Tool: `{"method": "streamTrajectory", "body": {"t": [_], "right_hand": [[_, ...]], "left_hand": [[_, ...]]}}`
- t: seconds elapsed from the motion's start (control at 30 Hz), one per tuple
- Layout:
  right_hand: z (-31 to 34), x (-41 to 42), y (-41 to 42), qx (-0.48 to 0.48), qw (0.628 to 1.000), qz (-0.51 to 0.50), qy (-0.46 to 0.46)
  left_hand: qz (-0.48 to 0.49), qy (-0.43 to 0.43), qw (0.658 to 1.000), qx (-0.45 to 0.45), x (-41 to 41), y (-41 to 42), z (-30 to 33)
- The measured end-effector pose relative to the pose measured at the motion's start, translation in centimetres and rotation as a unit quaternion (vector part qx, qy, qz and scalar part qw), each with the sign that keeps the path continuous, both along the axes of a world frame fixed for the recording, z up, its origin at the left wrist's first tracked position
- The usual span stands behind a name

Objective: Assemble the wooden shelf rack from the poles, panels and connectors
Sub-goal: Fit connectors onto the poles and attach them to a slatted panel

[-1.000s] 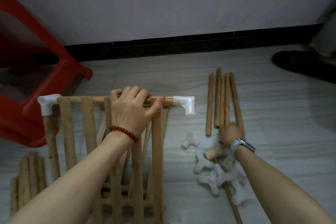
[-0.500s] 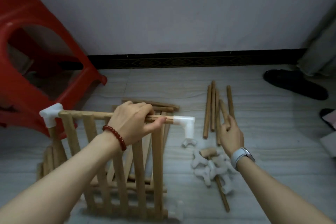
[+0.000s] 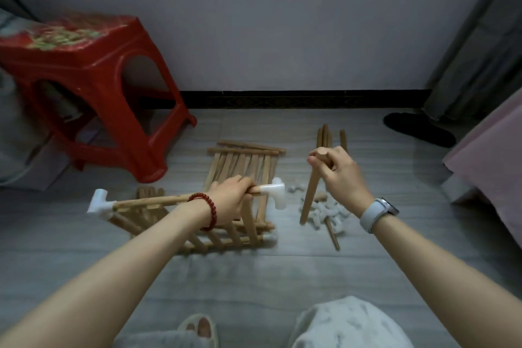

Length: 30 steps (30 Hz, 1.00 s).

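Observation:
A slatted wooden panel [image 3: 226, 229] stands tilted on the floor, with a white corner connector at each end of its top rail: one on the left [image 3: 99, 203], one on the right [image 3: 275, 192]. My left hand [image 3: 231, 198] grips that top rail beside the right connector. My right hand [image 3: 339, 175] holds a wooden pole [image 3: 309, 195] near its top end, the pole hanging almost upright above the floor. A second slatted panel [image 3: 243, 161] lies flat behind. Loose poles [image 3: 324, 135] lie beyond my right hand. White connectors [image 3: 324, 215] lie in a heap under it.
A red plastic stool [image 3: 93, 87] stands at the left by the wall. A dark slipper [image 3: 418, 127] lies at the right, near a curtain and a pink bed edge [image 3: 491, 155]. More short poles [image 3: 149, 192] lie behind the standing panel. My knee and foot are at the bottom.
My right hand has picked a pole off the floor and raised it upright. The view has pulled back and up. My left hand keeps its grip on the panel's top rail.

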State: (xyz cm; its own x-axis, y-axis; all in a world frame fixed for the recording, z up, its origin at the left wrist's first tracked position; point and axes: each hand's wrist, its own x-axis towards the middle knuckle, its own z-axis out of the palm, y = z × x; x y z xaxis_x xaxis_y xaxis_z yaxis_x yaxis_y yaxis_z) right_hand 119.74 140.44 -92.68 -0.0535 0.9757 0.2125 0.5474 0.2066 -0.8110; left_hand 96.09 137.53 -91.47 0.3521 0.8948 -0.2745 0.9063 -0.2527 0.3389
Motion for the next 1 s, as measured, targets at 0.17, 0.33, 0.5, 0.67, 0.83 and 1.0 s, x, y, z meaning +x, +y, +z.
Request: {"method": "streamTrajectory", "body": {"t": [0.17, 0.33, 0.5, 0.67, 0.83, 1.0], "right_hand": [[0.8, -2.1, -2.0, -0.049, 0.997, 0.053, 0.034], [-0.1, -3.7, -2.0, -0.049, 0.998, 0.046, 0.021], [-2.4, -3.2, -2.0, -0.049, 0.998, 0.025, 0.011], [-4.2, -1.6, -2.1, -0.067, 0.996, 0.000, 0.056], [-5.9, -1.3, -3.3, -0.081, 0.993, -0.007, 0.086], [-6.9, -1.5, -4.1, -0.091, 0.992, -0.011, 0.082]], "left_hand": [[0.079, -0.074, 0.993, 0.046, -4.1, -2.5, 2.5], [0.121, -0.106, 0.982, 0.095, -5.3, -3.5, 2.5], [0.082, -0.057, 0.991, 0.094, -3.3, -2.6, 0.8], [0.022, -0.008, 0.998, 0.060, -0.9, -2.0, -0.8], [0.040, -0.018, 0.996, 0.077, -0.7, -1.3, -0.9], [0.040, -0.029, 0.996, 0.073, -0.6, -1.4, -1.1]]}}
